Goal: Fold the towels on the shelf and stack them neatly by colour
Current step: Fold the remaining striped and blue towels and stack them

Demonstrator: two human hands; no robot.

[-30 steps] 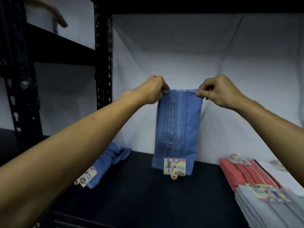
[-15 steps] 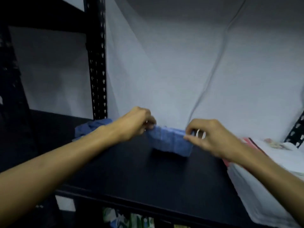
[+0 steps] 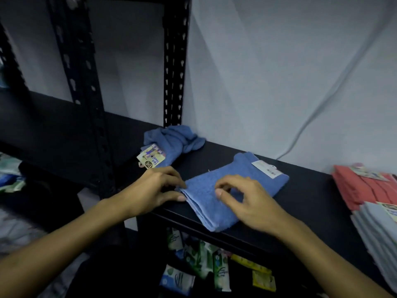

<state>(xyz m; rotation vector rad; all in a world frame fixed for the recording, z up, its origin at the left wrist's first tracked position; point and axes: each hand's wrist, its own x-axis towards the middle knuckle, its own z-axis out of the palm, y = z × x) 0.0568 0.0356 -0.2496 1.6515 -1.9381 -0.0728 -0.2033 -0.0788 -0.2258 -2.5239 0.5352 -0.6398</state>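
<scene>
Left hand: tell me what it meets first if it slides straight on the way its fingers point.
The folded blue towel: the left hand already has its fingertips at the towel's near-left edge.

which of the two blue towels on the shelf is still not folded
The crumpled blue towel at the back by the black upright, its card tag facing up. The other blue towel lies flat in neat layers at the shelf's front edge under both hands.
</scene>
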